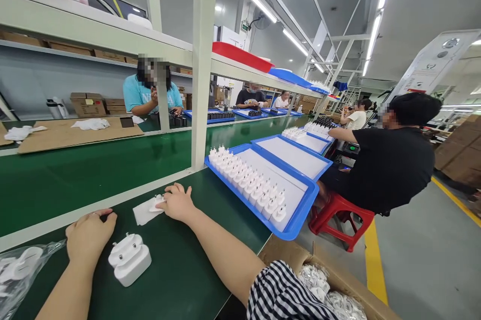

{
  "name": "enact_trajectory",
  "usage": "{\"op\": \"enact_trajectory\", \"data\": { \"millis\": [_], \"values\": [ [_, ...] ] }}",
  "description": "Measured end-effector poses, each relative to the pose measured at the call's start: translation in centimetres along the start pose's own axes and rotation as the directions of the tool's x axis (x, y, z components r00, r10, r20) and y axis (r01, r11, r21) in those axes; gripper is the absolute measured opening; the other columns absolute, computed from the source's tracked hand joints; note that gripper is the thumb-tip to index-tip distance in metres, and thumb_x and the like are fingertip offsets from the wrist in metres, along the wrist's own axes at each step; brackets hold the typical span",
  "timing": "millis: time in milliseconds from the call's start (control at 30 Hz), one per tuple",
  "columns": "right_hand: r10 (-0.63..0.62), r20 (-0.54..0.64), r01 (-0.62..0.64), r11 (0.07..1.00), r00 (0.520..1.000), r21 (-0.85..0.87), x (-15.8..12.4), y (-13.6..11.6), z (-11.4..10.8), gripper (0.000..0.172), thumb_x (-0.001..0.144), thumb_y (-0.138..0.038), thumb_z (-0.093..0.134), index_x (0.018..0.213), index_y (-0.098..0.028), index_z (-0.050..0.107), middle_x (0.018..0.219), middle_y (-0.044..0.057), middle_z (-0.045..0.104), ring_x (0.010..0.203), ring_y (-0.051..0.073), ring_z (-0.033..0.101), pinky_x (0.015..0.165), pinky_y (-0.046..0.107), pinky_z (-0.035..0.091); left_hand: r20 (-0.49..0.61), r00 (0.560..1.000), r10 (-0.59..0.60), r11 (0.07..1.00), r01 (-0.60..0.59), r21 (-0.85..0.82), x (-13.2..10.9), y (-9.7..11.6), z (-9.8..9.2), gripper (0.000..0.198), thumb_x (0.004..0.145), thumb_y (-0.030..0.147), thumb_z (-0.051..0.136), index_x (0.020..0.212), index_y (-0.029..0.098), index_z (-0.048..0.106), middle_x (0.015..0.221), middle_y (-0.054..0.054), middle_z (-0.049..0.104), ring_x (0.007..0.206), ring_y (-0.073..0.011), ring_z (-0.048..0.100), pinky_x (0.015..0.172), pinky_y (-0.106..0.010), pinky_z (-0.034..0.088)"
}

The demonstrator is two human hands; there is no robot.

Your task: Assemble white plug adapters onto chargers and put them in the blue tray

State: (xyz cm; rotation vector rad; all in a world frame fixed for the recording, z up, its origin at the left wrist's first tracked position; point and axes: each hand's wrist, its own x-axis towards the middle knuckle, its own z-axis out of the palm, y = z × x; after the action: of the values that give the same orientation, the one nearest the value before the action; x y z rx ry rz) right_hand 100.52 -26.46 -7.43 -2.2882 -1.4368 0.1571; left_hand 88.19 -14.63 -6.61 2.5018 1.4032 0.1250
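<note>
My right hand (pixel 179 203) is at the table's far edge, its fingertips on a small white plug piece (pixel 157 203) that lies over a white cloth or paper (pixel 145 213). Part of that piece is hidden under the fingers. On the left, my left hand (pixel 91 235) rests on the green tabletop with loosely bent fingers, thumb and forefinger slightly apart and nothing visible between them. Two white plug chargers (pixel 131 262) stand side by side between my forearms, metal pins up. Beside my left wrist lies a clear plastic bag (pixel 33 265) with white plug parts inside.
A blue tray (pixel 300 210) holds rows of white chargers at the right; more blue trays (pixel 293 154) follow behind. A shelf post (pixel 203 69) rises ahead. An open carton (pixel 338 280) with wrapped parts stands below right. A co-worker (pixel 394 160) sits on a red stool (pixel 340 217).
</note>
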Motion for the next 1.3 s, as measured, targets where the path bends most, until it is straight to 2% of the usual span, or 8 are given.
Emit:
{"op": "enact_trajectory", "data": {
  "millis": [133, 233, 433, 567, 700, 1067, 1167, 1300],
  "values": [
    [0.045, -0.009, -0.045, 0.999, 0.999, 0.004, -0.1, 0.1, -0.2, 0.038, 0.077, -0.039, 0.027, 0.098, -0.016, 0.049, 0.117, 0.008, 0.037, 0.111, 0.023, 0.019, 0.084, 0.059, 0.013, 0.004, 1.000, -0.004, 1.000, 0.004, -0.002, 0.1, 0.0, 0.1, 0.036, 0.073, 0.028, 0.028, 0.099, 0.015, 0.049, 0.097, -0.007, 0.052, 0.103, -0.0190, 0.036, 0.086, -0.028, 0.022],
    [0.018, 0.001, -0.018, 1.000, 1.000, -0.001, -0.1, 0.1, -0.1, 0.038, 0.076, -0.040, 0.028, 0.097, -0.016, 0.049, 0.117, 0.008, 0.037, 0.111, 0.023, 0.019, 0.085, 0.059, 0.012, 0.015, 1.000, 0.001, 1.000, -0.002, 0.009, 0.1, 0.0, 0.1, 0.036, 0.073, 0.028, 0.028, 0.100, 0.016, 0.048, 0.094, -0.007, 0.053, 0.104, -0.0185, 0.035, 0.087, -0.028, 0.021],
    [0.042, 0.002, -0.042, 0.998, 0.999, 0.040, -0.2, 0.1, 0.4, 0.039, 0.076, -0.041, 0.028, 0.100, -0.016, 0.046, 0.114, 0.009, 0.040, 0.108, 0.023, 0.027, 0.083, 0.055, 0.018, 0.003, 1.000, 0.003, 1.000, -0.004, 0.020, 0.3, -0.1, 0.3, 0.037, 0.073, 0.028, 0.027, 0.099, 0.016, 0.049, 0.099, -0.007, 0.051, 0.103, -0.0191, 0.036, 0.086, -0.028, 0.022],
    [0.040, -0.148, -0.028, 0.996, 0.988, 0.083, -0.3, 0.1, 0.3, 0.032, 0.075, -0.038, 0.034, 0.094, -0.017, 0.049, 0.112, 0.006, 0.043, 0.104, 0.019, 0.032, 0.084, 0.041, 0.025, -0.025, 0.999, 0.025, 0.999, -0.024, 0.025, 0.7, -0.3, 0.7, 0.036, 0.072, 0.029, 0.028, 0.097, 0.016, 0.051, 0.101, -0.008, 0.051, 0.102, -0.0204, 0.037, 0.085, -0.029, 0.024],
    [0.062, -0.321, -0.023, 0.992, 0.945, 0.123, -0.4, -0.2, 0.0, 0.027, 0.075, -0.034, 0.036, 0.093, -0.019, 0.049, 0.110, 0.004, 0.044, 0.100, 0.015, 0.036, 0.083, 0.030, 0.027, -0.043, 0.999, 0.016, 1.000, -0.016, 0.015, 0.9, -0.5, 1.0, 0.037, 0.072, 0.031, 0.028, 0.098, 0.016, 0.051, 0.101, -0.009, 0.050, 0.102, -0.0219, 0.037, 0.083, -0.029, 0.026],
    [0.093, -0.414, -0.019, 0.984, 0.905, 0.178, -0.1, 0.2, 0.3, 0.022, 0.072, -0.031, 0.041, 0.088, -0.019, 0.051, 0.103, 0.002, 0.049, 0.094, 0.013, 0.041, 0.081, 0.026, 0.028, -0.043, 0.998, 0.048, 0.999, -0.047, 0.007, 0.8, -0.6, 0.9, 0.038, 0.070, 0.030, 0.029, 0.098, 0.014, 0.051, 0.091, -0.008, 0.054, 0.100, -0.0217, 0.038, 0.083, -0.029, 0.025],
    [0.107, -0.406, -0.046, 0.986, 0.908, 0.157, 0.0, 0.4, 0.3, 0.023, 0.073, -0.031, 0.039, 0.090, -0.020, 0.050, 0.103, 0.001, 0.048, 0.094, 0.012, 0.041, 0.080, 0.025, 0.028, -0.046, 0.998, 0.031, 0.999, -0.031, 0.007, 0.8, -0.6, 1.0, 0.038, 0.071, 0.031, 0.028, 0.097, 0.015, 0.051, 0.095, -0.008, 0.053, 0.102, -0.0220, 0.037, 0.083, -0.029, 0.024],
    [0.173, -0.250, -0.162, 0.985, 0.953, 0.062, 0.1, 0.9, 0.6, 0.024, 0.070, -0.035, 0.040, 0.087, -0.021, 0.051, 0.098, 0.003, 0.051, 0.093, 0.018, 0.041, 0.076, 0.032, 0.030, -0.045, 0.998, 0.038, 0.999, -0.037, 0.016, 0.7, -0.5, 0.9, 0.038, 0.071, 0.029, 0.027, 0.096, 0.015, 0.051, 0.094, -0.008, 0.053, 0.101, -0.0212, 0.037, 0.084, -0.030, 0.023]
  ]
}}
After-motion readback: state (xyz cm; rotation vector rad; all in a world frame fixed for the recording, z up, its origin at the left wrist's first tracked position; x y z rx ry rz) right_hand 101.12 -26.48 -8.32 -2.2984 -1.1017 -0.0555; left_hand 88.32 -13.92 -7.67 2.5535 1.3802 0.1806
